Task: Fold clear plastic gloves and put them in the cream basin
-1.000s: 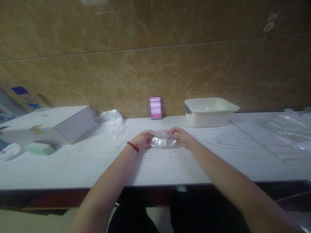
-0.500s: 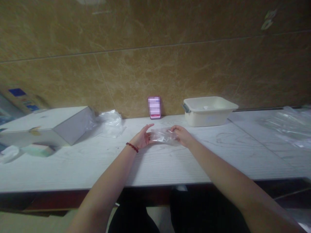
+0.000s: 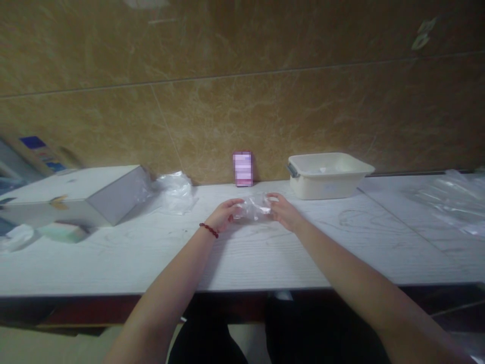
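A clear plastic bag (image 3: 254,207), crinkled and shiny, is held between both my hands above the white wood-grain table (image 3: 242,258). My left hand (image 3: 224,214), with a dark red bead bracelet (image 3: 208,230) at its wrist, grips the bag's left end. At the opposite end, the fingers of my right hand (image 3: 282,210) pinch the plastic. Whether anything lies inside the bag I cannot tell. Just behind it, a phone (image 3: 243,169) leans upright against the wall.
A cream plastic basin (image 3: 328,186) with a grey handle stands back right. Clear plastic bags (image 3: 454,202) lie far right. To the left are a white box (image 3: 71,189), another crumpled clear bag (image 3: 176,192), a pale green block (image 3: 63,232) and a white item (image 3: 18,237).
The bag, earlier stretched flatter between my hands, is now more bunched up and slightly higher. My left thumb and fingers have closed in on its end. The view has shifted slightly.
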`<state>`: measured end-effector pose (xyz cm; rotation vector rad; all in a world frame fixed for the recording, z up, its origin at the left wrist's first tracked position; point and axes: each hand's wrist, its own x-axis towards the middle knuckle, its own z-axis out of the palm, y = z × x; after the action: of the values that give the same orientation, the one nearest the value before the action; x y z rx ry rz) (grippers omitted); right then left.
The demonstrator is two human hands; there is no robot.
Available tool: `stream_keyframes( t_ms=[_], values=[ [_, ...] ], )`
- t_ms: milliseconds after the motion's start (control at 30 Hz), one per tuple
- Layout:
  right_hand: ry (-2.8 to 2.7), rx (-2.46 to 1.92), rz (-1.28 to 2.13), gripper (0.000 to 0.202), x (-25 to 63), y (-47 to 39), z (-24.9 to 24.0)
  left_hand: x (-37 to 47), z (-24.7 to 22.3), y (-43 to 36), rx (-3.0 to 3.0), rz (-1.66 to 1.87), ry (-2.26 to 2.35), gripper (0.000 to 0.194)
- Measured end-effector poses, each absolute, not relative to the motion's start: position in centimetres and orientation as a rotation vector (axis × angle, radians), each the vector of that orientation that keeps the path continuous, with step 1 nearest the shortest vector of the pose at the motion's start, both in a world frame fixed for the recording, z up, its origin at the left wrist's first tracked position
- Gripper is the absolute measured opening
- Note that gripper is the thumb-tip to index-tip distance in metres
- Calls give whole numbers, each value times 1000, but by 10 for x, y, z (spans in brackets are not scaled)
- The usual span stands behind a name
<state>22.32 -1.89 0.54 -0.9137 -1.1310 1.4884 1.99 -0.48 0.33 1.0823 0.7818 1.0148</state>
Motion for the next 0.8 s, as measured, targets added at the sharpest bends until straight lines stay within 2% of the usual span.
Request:
stream_keyframes(
  t_ms=[133,367,533,800],
  values=[
    [-1080,-1032,1611,44,222,-22,6,21,5,-6,1112,1111,788,40],
    [-1030,-1064,1592,27,219,-19,2,23,2,-7,1209,1096,731,45],
    [-1010,-1067,1647,26,221,-19,-1,24,5,-10,1223,1121,720,45],
    [-1133,-1115,1425,43,220,-15,-7,26,8,-12,1268,1089,776,47]
  ],
)
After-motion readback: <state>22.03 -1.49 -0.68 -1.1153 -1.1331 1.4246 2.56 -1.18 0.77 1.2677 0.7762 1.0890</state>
